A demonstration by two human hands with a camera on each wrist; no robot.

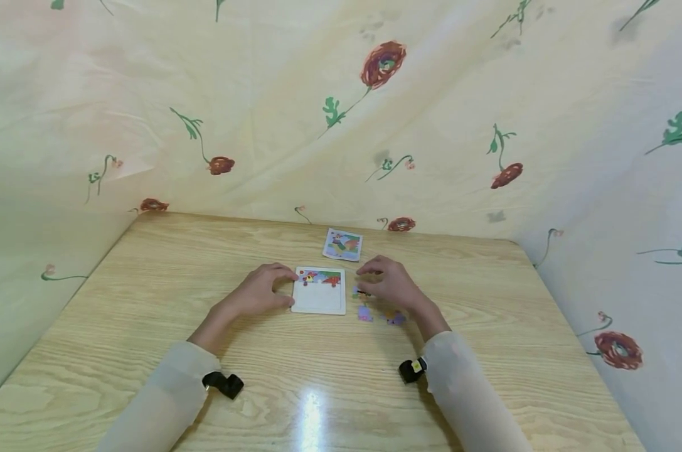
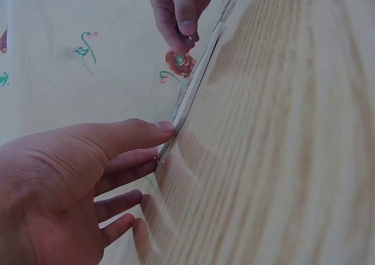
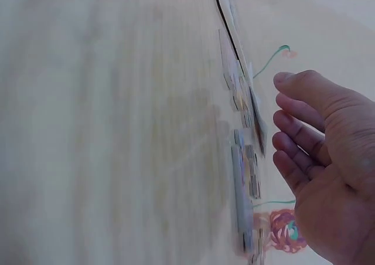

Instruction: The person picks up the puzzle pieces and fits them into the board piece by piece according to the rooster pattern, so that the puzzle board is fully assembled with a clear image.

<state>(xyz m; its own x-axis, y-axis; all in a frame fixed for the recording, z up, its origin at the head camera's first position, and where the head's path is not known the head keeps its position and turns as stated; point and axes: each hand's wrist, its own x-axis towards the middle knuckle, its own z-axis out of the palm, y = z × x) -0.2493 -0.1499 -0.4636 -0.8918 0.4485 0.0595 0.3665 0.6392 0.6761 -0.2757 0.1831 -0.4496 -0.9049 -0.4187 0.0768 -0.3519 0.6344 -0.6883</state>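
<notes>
A white jigsaw puzzle tray (image 1: 320,300) lies flat on the table, its top row filled with a colourful picture strip (image 1: 320,277) and its lower part bare white. My left hand (image 1: 257,290) rests at the tray's left edge, thumb near the lower corner and fingertips near the upper one. In the left wrist view the thumb touches the tray's rim (image 2: 187,104). To the right of the tray, my right hand (image 1: 394,284) hovers with loosely bent fingers and nothing between them. Under and beside it lie loose puzzle pieces (image 1: 365,313), partly hidden by the hand.
A small picture card (image 1: 343,245) lies behind the tray. The light wooden table (image 1: 295,376) meets a flower-printed cloth (image 1: 278,125) at its back and sides. Another purple puzzle piece (image 1: 394,318) sits below my right wrist.
</notes>
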